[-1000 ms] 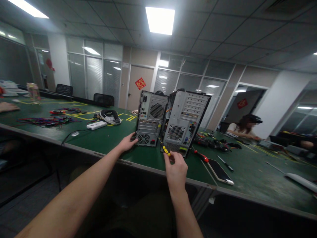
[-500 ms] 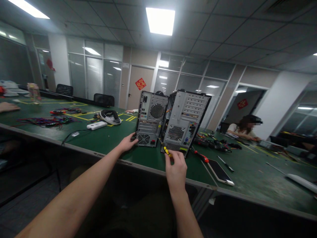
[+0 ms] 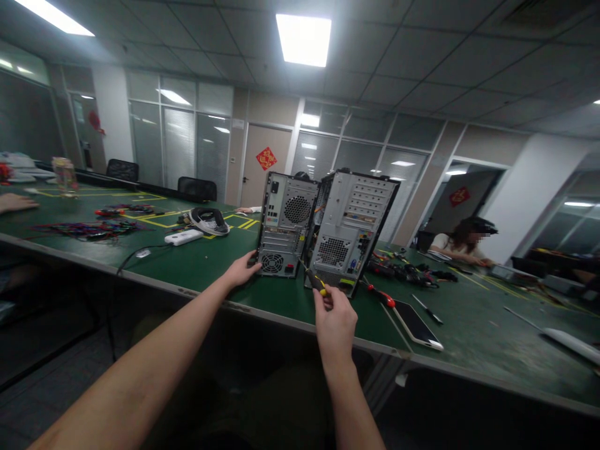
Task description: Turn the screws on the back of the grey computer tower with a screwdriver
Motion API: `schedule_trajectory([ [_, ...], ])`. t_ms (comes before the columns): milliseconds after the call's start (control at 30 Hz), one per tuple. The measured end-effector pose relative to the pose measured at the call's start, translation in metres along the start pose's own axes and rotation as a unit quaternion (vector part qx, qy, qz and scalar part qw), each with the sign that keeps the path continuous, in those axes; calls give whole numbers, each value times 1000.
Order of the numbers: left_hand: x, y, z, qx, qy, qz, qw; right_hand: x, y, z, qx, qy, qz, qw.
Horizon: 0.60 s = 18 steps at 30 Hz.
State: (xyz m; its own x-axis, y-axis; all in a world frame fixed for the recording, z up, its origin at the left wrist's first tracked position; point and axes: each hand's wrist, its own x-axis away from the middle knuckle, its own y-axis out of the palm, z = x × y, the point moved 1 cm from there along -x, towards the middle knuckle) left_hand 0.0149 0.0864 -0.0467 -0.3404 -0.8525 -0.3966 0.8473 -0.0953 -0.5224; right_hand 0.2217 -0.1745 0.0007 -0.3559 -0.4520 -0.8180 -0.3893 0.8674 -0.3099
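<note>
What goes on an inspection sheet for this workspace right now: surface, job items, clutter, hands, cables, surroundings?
Surface: green tabletop, marked with yellow lines.
Job's things: smaller computer case and larger computer case, upright side by side, rear panels facing the camera; screwdriver angled toward the smaller case, tip contact unclear.
Clutter: red-handled tool, phone-like device, white power strip.
Hands: left hand against the smaller case's lower left edge; right hand holding the screwdriver's handle.
Cables: tangled coloured wires left; black cable bundle right; power strip's cord runs over the near edge.
Surroundings: seated co-worker at right; another person's hand far left.
</note>
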Motion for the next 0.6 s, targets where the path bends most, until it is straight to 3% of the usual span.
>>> schedule_trajectory([
  [600,-1,1,-2,-6,0,-2,1000,0,-1,-8,6,-36,-38,999],
])
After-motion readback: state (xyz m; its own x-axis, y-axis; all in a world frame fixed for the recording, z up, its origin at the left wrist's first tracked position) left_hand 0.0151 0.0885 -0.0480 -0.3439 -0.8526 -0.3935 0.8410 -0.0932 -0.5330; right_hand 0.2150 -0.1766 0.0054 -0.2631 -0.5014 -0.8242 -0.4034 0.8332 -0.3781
